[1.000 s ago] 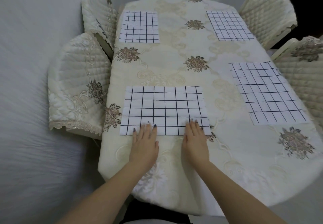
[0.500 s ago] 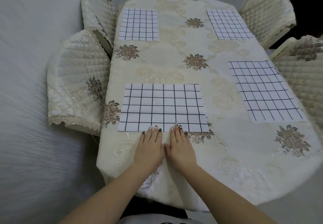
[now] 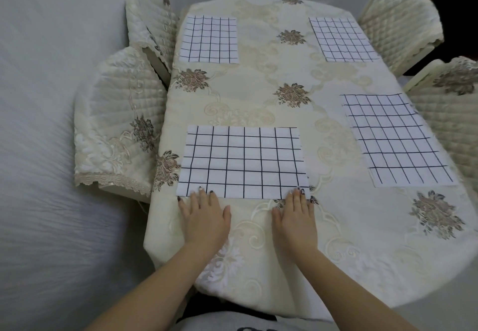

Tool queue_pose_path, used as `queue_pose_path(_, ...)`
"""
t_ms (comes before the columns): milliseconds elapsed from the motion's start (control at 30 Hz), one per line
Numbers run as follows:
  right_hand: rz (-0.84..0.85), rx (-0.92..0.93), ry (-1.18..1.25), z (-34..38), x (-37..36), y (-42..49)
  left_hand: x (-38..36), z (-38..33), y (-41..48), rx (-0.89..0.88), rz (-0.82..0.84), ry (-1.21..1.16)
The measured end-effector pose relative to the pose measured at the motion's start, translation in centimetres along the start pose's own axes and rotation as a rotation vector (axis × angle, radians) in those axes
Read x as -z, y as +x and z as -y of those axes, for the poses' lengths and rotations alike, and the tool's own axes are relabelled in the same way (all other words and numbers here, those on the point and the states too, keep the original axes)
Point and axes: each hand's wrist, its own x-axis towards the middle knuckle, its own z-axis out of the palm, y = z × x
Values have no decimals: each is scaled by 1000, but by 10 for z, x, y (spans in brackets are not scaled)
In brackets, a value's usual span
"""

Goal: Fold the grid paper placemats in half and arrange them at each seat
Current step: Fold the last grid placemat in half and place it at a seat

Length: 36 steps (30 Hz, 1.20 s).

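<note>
The surface (image 3: 258, 92), draped in a cream cloth with embroidered flowers, fills your view, and pale flooring lies to its left. Four quilted chairs (image 3: 116, 113) stand tucked against it, two on each long side. Three grid placemats (image 3: 393, 139) lie flat, one before each of three chairs, presumably marking seats. The nearest placemat (image 3: 243, 162) lies square at your end. Your left hand (image 3: 205, 217) and right hand (image 3: 294, 217) rest flat, fingers straight and gripping nothing. Their fingertips press that mat's near edge at its two corners, probably to flatten it and keep it aligned with the surface's edge.
</note>
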Motion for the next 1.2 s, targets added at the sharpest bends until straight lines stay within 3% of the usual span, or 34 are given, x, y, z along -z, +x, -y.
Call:
queue_pose_path(100,-35,208,83,21,7,15,6,-11,20,-136,-173,-131)
queue_pose_path(200,22,398,190,51,6,36,14,-29,44,-309,-169,-178)
queue_pose_path(267,26,425,254,67,6,51,15,-36,61,-319,-178,-213)
queue_pose_path(500,21,414,259,61,-10,68,-3,-19,81,-336,-104,-189)
queue_pose_path(733,-25,290,197,37,-8,71,-9,4,76,-161,-14,-143)
queue_pose_path(967,-24,75,100,2,4,73,-7,30,80,-52,-8,-153)
queue_pose_path(1200,26,6,75,-8,15,76,0,48,83,-5,-54,-315)
